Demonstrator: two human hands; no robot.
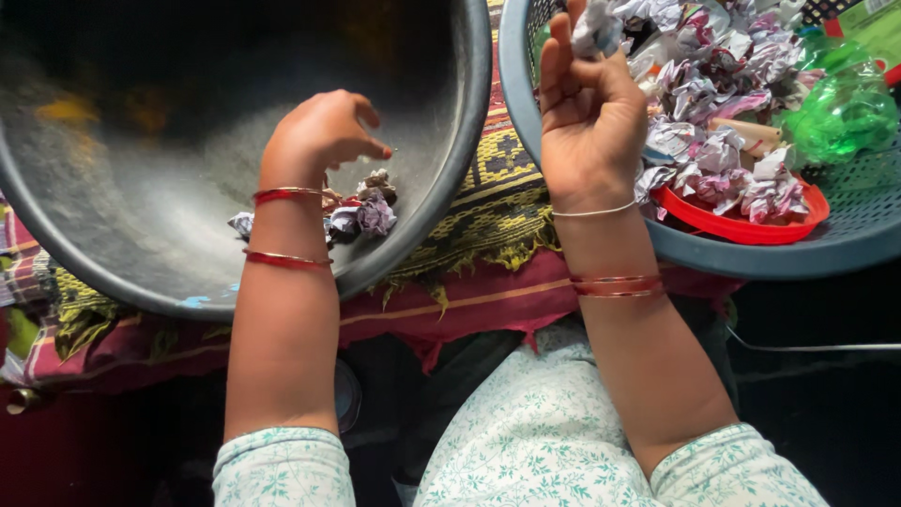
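Left hand: your left hand (324, 131) is hovering inside the big dark metal basin (450, 169), fingers curled loosely, thumb and forefinger pinched toward 3 o'clock — nothing visible between them, so it is holding nothing you can see.
Wads in basin: a few crumpled paper wads (361, 211) are lying on the basin floor just below that hand, at its 5 o'clock.
Right hand: your right hand (587, 122) is rising palm-in over the rim of the grey-blue basket (845, 239), fingertips gripping one crumpled paper wad (598, 28) at 12 o'clock.
Basket: it is holding a heap of crumpled papers (723, 84), a red lid (741, 225) at 5 o'clock of the hand, and a green plastic bottle (840, 108) at 3 o'clock.
Underneath: a patterned cloth (488, 216) is lying between the two containers.
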